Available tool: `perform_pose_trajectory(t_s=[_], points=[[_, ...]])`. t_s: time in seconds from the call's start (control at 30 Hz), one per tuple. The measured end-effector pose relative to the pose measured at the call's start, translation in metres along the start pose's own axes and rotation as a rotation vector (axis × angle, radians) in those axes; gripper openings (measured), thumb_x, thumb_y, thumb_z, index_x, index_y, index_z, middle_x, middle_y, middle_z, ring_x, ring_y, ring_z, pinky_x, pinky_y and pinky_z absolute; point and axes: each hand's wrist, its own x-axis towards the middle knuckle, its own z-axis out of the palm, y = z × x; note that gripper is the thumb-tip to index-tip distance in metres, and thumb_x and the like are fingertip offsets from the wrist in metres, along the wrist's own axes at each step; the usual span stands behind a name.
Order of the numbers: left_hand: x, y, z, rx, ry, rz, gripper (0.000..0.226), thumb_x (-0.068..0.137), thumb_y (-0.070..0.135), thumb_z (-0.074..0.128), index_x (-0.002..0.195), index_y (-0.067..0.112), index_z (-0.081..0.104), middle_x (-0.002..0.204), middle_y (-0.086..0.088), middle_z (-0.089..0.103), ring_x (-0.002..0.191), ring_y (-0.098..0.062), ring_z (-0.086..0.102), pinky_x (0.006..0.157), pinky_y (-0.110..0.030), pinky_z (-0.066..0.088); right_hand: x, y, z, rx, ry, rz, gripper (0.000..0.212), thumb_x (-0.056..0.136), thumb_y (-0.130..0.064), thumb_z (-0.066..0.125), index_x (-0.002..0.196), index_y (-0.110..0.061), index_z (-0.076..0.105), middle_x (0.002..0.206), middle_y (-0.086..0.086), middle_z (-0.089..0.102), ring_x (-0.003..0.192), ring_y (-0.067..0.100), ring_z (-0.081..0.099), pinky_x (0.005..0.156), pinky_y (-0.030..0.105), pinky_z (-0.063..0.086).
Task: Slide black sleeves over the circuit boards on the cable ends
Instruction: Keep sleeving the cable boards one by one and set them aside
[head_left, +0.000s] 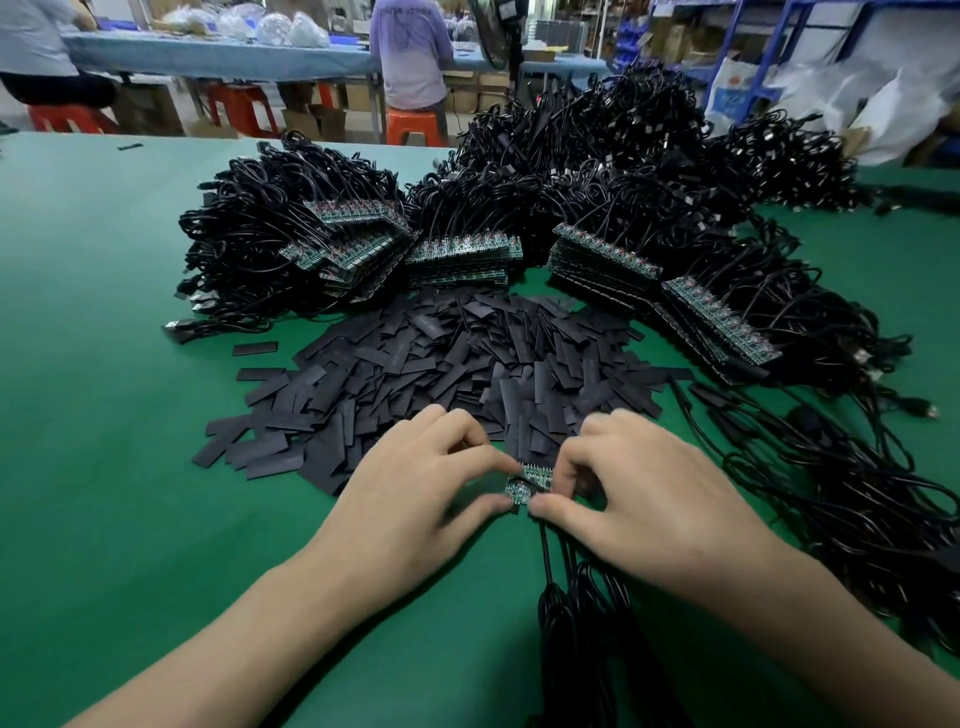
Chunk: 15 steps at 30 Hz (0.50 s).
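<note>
Sleeves (441, 358): one loose pile, too many to count, on green table (104, 364), just beyond both hands. Board stacks (462, 254): at least four, fanned behind the pile against cable heaps (597, 156). One board strip (527, 486) between two hands: left hand (415, 499) and right hand (639, 493) each pinch it, thumb and forefinger curled. Its cable (545, 561) trails toward the wearer.

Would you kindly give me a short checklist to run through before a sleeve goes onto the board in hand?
1. Grip on the circuit board: ok, left hand and right hand both pinch it.
2. Board bare: ok, green face shows.
3. Sleeve in a hand: cannot tell, fingers hide it.
4. Reach to the sleeve pile: ok, just beyond the hands.
5. The cable unsnagged: cannot tell, it leaves the picture.
</note>
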Motion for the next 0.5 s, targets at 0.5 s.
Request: perform_pose_trajectory(t_s=[0.5], points=[[-0.0017,0.0036,-0.0015,-0.017,0.037,0.038,0.031,0.098,0.053,0.052,0.11,0.03,0.067,0.1,0.015,0.058,0.094,-0.012,0.052,0.081,-0.034,0.047,0.006,0.0051,-0.0003,0.95,-0.168,0.202,0.041,0.106,-0.036,0.052,0.07,-0.016,0.048,0.052,-0.004,0.052,0.04,0.02,0.05,0.045,0.026,0.041]])
